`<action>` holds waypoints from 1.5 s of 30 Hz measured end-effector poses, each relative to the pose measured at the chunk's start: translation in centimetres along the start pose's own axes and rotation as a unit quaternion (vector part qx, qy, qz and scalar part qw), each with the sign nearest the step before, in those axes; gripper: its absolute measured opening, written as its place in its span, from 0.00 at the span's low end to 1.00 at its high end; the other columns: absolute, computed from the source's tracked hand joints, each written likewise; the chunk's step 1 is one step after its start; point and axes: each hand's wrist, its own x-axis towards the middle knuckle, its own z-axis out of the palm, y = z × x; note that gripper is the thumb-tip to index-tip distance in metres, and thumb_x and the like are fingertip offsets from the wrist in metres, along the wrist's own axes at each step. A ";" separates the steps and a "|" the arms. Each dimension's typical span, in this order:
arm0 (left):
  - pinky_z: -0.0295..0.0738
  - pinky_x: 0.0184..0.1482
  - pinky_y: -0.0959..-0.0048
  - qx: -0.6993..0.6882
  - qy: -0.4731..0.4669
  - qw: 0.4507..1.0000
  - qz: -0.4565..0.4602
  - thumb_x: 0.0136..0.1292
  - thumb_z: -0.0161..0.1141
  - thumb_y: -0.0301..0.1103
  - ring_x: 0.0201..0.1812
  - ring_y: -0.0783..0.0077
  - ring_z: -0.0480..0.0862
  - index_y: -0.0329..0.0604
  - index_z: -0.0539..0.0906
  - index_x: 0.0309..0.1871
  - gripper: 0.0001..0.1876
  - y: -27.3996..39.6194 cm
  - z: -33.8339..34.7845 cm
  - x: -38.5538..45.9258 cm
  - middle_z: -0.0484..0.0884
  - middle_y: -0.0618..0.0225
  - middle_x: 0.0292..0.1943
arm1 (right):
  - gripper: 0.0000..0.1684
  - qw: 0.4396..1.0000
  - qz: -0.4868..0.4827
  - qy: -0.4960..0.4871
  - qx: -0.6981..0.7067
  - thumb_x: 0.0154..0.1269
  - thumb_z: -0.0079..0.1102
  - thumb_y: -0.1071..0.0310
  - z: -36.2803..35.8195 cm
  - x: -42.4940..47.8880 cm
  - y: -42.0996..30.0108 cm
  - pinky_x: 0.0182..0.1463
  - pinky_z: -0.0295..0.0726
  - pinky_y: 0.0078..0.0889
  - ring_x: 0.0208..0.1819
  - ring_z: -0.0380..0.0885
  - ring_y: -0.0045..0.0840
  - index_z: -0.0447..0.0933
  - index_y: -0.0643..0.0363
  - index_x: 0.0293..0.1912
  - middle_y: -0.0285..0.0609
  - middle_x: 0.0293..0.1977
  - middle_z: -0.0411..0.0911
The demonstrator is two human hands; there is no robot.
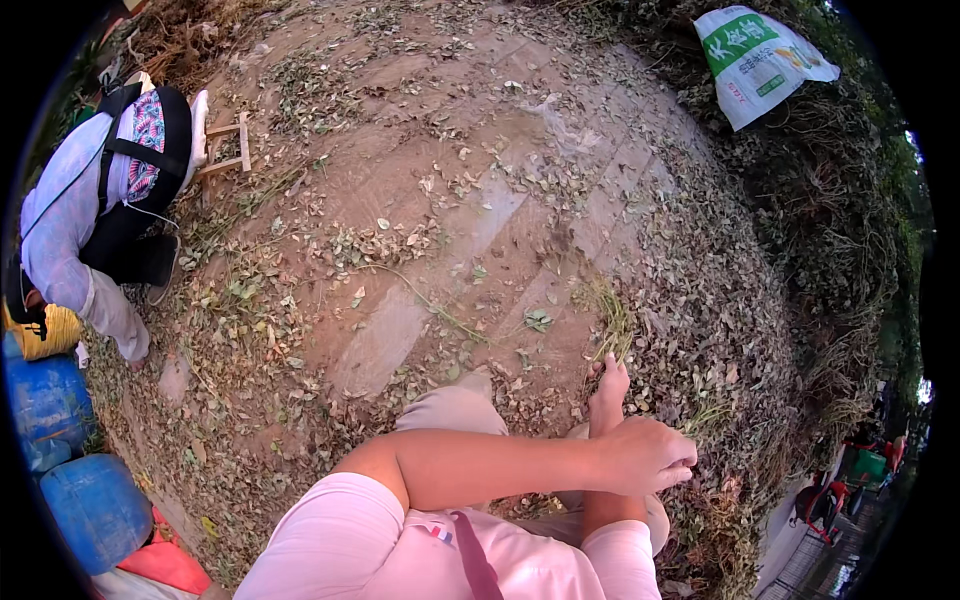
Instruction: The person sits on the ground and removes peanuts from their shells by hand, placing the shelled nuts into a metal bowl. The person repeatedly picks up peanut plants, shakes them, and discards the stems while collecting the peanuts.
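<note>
My left arm crosses over my right forearm. The curled fingers of my left hand (649, 455) point right, and whether anything is pinched in them is hidden. Just beyond those fingers, thin greenish stems (709, 415) lie among dry leaves. Farther forward, my right hand (611, 388) grips the near end of a bunch of thin yellow-green plant stems (616, 319), which spreads away from me over the ground. Dry leaf litter (675, 337) lies thick to the right of this bunch. A single long stem (431, 304) rests on the floor to the left.
At left, another person (97, 187) bends over beside a small wooden stool (241, 142). Blue plastic barrels (97, 510) and a yellow bundle (52, 334) stand at the left edge. Along the right rises a heap of dried plants (817, 217), topped by a printed white sack (761, 64).
</note>
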 end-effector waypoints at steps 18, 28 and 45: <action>0.73 0.51 0.60 0.367 -0.016 0.811 -0.455 0.59 0.55 0.45 0.49 0.55 0.79 0.45 0.79 0.51 0.20 -29.8 -13.4 -2.2 0.80 0.55 0.48 | 0.16 0.975 -0.103 0.087 -0.177 0.58 0.57 0.70 -7.4 21.5 1.8 0.33 0.74 0.33 0.28 0.76 0.29 0.73 0.65 0.46 0.42 0.30 0.77; 0.75 0.46 0.60 0.337 -0.083 0.713 -0.609 0.59 0.56 0.45 0.43 0.52 0.81 0.42 0.81 0.42 0.17 -28.9 -19.9 -4.1 0.83 0.54 0.38 | 0.56 0.624 0.002 0.000 -0.782 0.46 0.70 0.50 -12.5 36.4 -6.6 0.55 0.69 0.59 0.62 0.59 0.52 0.47 0.37 0.70 0.54 0.69 0.46; 0.72 0.48 0.71 0.013 0.127 0.702 -0.701 0.65 0.56 0.44 0.43 0.72 0.80 0.41 0.83 0.46 0.17 -18.5 -21.7 11.1 0.83 0.64 0.37 | 0.53 0.670 0.023 -0.068 -0.739 0.50 0.69 0.60 -11.6 40.8 -5.6 0.48 0.76 0.50 0.59 0.57 0.56 0.48 0.43 0.70 0.66 0.65 0.42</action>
